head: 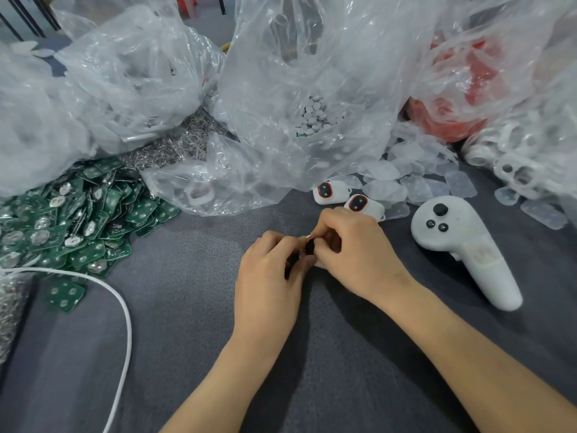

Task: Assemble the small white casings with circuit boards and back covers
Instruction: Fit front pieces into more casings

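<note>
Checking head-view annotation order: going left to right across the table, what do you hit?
In order: pile of green circuit boards → left hand → small casing pinched by both hands → right hand → white handheld controller. The two finished casings overlap the right hand, so left out.

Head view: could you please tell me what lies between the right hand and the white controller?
Only bare grey cloth lies there, in the head view.
</note>
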Tool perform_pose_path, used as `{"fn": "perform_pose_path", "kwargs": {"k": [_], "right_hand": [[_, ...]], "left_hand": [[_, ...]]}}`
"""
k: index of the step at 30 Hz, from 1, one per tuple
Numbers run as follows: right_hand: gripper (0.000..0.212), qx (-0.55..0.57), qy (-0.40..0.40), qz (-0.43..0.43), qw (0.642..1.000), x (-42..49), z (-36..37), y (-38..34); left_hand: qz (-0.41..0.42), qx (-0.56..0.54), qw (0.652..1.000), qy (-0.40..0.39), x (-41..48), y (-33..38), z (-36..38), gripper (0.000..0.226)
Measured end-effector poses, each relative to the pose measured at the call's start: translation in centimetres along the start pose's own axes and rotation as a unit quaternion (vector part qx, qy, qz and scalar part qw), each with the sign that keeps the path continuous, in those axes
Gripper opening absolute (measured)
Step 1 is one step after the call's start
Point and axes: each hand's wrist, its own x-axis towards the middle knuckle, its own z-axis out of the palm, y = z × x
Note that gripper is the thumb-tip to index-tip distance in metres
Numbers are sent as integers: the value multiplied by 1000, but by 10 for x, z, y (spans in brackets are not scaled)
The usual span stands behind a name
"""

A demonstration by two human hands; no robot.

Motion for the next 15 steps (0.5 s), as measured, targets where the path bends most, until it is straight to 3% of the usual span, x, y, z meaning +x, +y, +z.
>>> {"fn": "perform_pose_path", "kwargs": {"k": [8, 15], "right_hand": [[7, 84, -33, 29, 996, 0, -1, 15], [15, 68, -51, -18, 996, -5, -3, 21]], "left_hand": [[-2, -4, 1000, 3, -1, 1, 1, 21], [16, 20, 1000, 14, 0, 0, 3, 30]]}}
